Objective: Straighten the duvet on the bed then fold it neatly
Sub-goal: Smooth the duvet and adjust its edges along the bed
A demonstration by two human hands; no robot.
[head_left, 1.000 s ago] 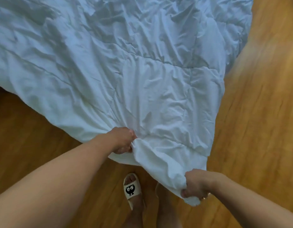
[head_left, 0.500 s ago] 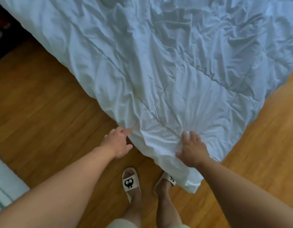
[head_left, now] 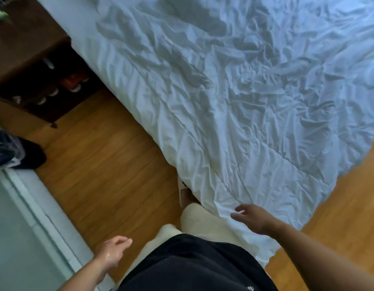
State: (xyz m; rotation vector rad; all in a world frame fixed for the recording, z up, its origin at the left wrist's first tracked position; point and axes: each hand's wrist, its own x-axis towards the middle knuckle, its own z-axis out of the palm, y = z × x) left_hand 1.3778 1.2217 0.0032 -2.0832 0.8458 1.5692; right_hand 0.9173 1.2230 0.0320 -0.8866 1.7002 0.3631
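The duvet (head_left: 223, 101) is spread, white and heavily creased, over the bed. One side edge is seen running on a slant from the upper left down to a corner that hangs to the wooden floor (head_left: 102, 164) beside the person's legs, and the other edge runs off from that corner to the right. The right hand (head_left: 252, 218) is held over this near corner with fingers straight and spread, gripping nothing; whether the fingertips touch the cloth cannot be told. The left hand (head_left: 113, 252) is held over bare floor, well apart from the duvet, its fingers loosely extended and empty. The cloth thus lies ahead and to the right of both hands, and the right hand is judged much the nearer for taking up the corner, while the left would have to be brought across the body to the slanted edge. A slipper (head_left: 183, 191) is partly covered by that edge. A dark wooden shelf unit (head_left: 28, 49) stands at the upper left, with a dark bag (head_left: 11, 152) on the floor below it. No brand or label can be read; a small white mark on the black garment (head_left: 192, 263) is too small to make out.
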